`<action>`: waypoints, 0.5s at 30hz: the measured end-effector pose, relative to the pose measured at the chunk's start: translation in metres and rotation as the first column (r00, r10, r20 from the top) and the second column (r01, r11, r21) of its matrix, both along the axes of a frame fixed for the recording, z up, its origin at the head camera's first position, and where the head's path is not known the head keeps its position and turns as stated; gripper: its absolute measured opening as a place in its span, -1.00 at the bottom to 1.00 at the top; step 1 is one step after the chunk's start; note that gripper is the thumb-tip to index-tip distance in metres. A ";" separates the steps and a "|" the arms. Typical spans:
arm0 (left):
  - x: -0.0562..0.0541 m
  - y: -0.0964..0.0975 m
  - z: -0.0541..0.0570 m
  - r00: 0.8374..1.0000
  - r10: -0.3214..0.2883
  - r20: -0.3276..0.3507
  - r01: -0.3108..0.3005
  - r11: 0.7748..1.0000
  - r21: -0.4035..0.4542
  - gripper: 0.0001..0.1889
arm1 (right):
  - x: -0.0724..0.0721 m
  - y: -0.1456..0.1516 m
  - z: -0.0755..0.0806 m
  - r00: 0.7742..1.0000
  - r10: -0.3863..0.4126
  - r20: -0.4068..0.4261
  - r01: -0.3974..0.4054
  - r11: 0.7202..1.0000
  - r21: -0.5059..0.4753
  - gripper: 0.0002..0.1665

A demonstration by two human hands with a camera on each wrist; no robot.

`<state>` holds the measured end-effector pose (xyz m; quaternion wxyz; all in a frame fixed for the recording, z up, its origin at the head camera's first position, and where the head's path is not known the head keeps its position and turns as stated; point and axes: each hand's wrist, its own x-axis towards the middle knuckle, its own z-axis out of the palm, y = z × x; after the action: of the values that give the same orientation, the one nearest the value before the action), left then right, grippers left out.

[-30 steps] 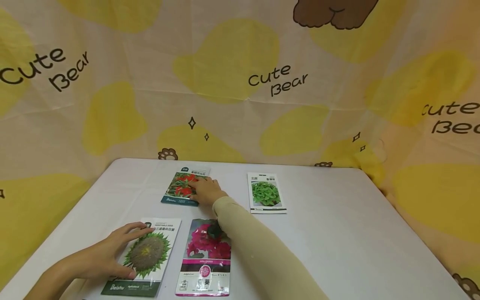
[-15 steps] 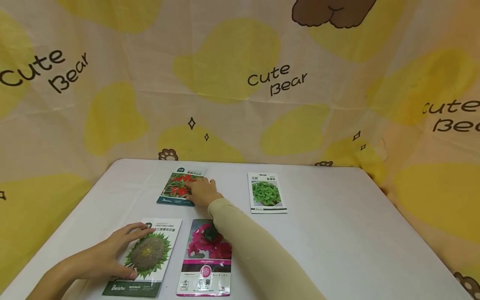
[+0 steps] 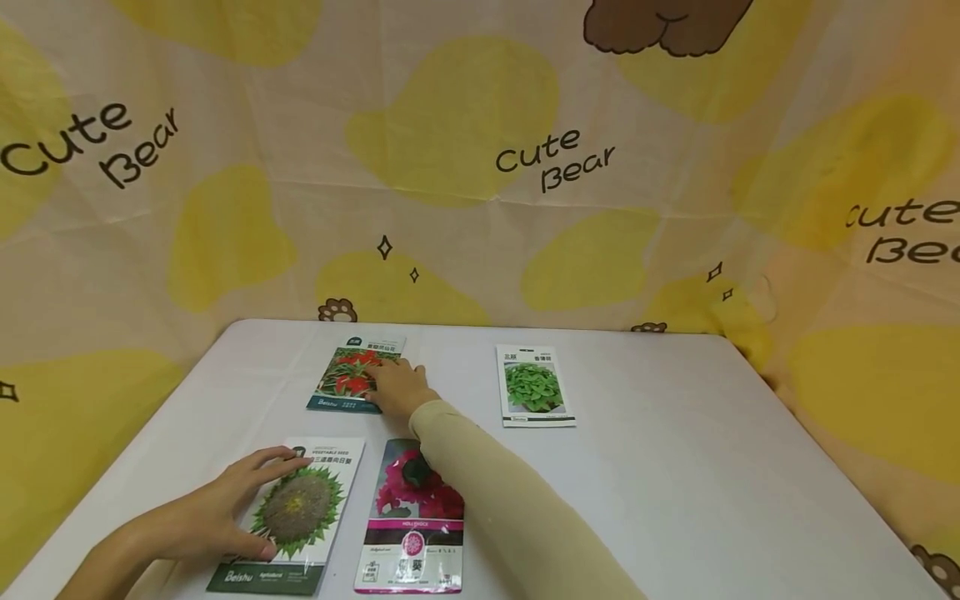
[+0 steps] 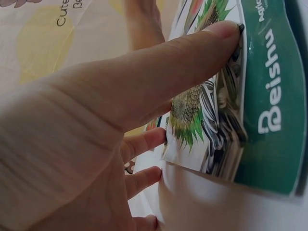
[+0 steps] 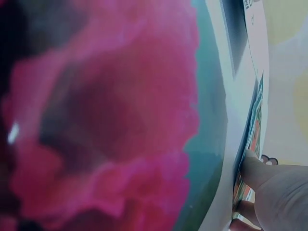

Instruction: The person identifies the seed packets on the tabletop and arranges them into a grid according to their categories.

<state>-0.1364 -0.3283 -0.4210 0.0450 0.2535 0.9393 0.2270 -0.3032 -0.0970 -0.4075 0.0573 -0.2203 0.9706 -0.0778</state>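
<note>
The red packet (image 3: pixel 345 382) has slid left under the right hand (image 3: pixel 402 388), its fingers apart and pressing, so it lies more squarely beyond the sunflower packet (image 3: pixel 302 510); its top faces away from that landmark, long axis leaning right. The left hand (image 3: pixel 213 510) rests on the landmark, fingers spread. 1 pink packet (image 3: pixel 411 543) lies just right of it.

The right arm (image 3: pixel 487 475) — covered by a beige sleeve (image 3: pixel 555 533) — is stretched forward and towards the left; the right hand (image 3: pixel 399 390) is laid palm down, thumb parted from the fingers. The left hand (image 3: pixel 217 507) is placed nearer the body, its thumb (image 4: pixel 183 57) spread wide and held straight.
</note>
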 end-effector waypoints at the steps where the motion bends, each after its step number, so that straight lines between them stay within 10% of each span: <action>1: 0.000 0.000 0.000 1.000 -0.008 -0.003 0.008 1.000 0.005 0.03 | 0.000 0.000 -0.001 1.000 -0.002 0.000 0.002 1.000 -0.004 -0.39; 15: 0.000 -0.001 0.000 1.000 -0.013 0.005 0.013 1.000 -0.006 0.03 | 0.001 -0.005 -0.001 1.000 0.009 -0.011 -0.009 1.000 0.020 -0.38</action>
<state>-0.1369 -0.3295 -0.4214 0.0497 0.2589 0.9382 0.2244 -0.3024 -0.1016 -0.4090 0.0544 -0.2245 0.9707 -0.0666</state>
